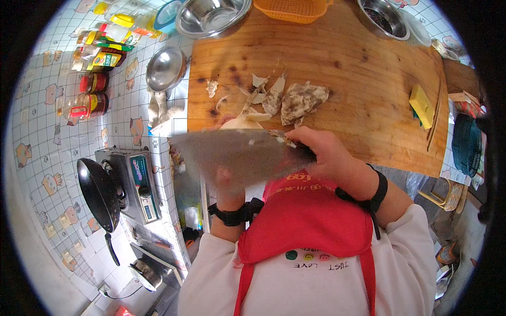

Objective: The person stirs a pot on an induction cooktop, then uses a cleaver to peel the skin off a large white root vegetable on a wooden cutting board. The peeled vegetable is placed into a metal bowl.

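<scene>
My right hand (330,152) grips the handle of a broad cleaver (237,156), its blade blurred and spread across the front edge of the wooden board. Most of my left hand (230,193) is hidden behind that blade; only the part near the wrist shows clearly. Just beyond the blade sits a pale, peeled piece of vegetable (242,123), partly covered. A large brown-mottled peel (303,100) lies to its right on the wooden board (363,87). Smaller peel strips (274,94) are scattered next to it, with a scrap (212,87) farther left.
At the board's far side stand a steel basin (213,17), an orange plastic basket (294,10) and a steel bowl (383,19). A yellow sponge (421,106) rests at right. Leftward are a metal bowl (166,69), sauce bottles (95,83) and a black wok (99,195) on a stove.
</scene>
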`<state>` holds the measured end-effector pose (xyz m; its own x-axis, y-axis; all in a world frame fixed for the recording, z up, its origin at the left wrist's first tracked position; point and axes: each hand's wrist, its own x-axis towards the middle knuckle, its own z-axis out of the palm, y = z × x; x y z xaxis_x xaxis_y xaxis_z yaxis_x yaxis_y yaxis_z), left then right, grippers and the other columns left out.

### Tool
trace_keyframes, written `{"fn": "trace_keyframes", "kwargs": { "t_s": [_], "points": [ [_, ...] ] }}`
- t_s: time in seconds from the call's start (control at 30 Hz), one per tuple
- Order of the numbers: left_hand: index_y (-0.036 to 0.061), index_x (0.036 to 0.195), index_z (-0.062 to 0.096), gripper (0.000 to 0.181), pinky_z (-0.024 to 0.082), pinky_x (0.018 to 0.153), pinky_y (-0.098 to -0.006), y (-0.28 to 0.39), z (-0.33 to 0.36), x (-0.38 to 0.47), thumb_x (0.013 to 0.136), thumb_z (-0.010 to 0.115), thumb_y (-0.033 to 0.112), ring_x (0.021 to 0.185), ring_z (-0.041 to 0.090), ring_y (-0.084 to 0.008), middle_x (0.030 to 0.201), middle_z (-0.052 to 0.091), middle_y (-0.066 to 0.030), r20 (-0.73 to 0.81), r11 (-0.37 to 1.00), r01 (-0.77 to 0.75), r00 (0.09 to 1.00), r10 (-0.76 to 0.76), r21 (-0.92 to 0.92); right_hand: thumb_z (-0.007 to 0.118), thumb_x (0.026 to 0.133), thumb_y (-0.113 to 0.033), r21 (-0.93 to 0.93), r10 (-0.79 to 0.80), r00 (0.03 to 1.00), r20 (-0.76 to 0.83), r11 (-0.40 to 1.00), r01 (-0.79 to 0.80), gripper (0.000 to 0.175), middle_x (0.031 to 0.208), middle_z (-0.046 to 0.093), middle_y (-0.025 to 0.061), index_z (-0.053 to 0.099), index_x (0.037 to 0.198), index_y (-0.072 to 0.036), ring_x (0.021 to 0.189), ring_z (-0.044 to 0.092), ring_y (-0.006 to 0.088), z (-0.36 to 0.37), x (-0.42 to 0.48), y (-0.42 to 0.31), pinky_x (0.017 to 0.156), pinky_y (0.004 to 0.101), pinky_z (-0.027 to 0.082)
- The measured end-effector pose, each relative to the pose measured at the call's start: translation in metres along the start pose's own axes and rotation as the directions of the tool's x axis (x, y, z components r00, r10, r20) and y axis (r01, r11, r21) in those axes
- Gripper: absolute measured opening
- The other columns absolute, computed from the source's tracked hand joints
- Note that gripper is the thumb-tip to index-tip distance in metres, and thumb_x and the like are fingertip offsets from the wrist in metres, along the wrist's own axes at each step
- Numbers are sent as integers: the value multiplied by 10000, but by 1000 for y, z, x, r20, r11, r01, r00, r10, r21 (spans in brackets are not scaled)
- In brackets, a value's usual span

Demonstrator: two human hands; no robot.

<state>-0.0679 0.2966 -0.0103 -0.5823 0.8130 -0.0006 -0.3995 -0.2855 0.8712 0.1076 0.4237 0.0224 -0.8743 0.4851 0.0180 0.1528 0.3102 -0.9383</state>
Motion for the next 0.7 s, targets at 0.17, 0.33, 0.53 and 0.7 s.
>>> {"fn": "trace_keyframes", "kwargs": {
  "t_s": [0.17,0.33,0.53,0.7],
  "points": [
    [-1,1197,470,424,448,889,-326,-10,-7,3,902,478,304,1066,510,-191,1228,473,-176,-28,987,-40,999,45,153,687,563,-17,-126,-87,996,22,988,89,495,896,584,195,508,1025,-27,853,577,384,-3,4,-11,701,416,475],
    [21,1184,484,395,427,916,-346,-1,-5,0,892,486,287,1071,504,-227,1226,469,-173,-56,987,43,998,-34,154,671,571,-7,-49,-32,999,17,998,32,464,898,586,195,506,1004,-23,866,573,386,-3,1,-10,705,418,473],
    [42,1218,438,709,414,940,-418,2,12,-8,668,745,368,1119,482,-284,1226,466,-179,-47,998,-40,998,38,-45,632,648,-7,-75,19,998,-54,997,-22,381,818,592,202,527,1013,-42,822,574,411,2,0,5,668,413,480],
    [44,1233,423,893,400,954,-458,-7,1,4,493,842,317,1136,471,-342,1240,449,-215,92,994,-41,994,51,-101,597,742,-31,348,457,878,146,807,-478,258,655,573,78,544,995,-33,607,579,256,-1,2,9,561,350,467]
  ]
}}
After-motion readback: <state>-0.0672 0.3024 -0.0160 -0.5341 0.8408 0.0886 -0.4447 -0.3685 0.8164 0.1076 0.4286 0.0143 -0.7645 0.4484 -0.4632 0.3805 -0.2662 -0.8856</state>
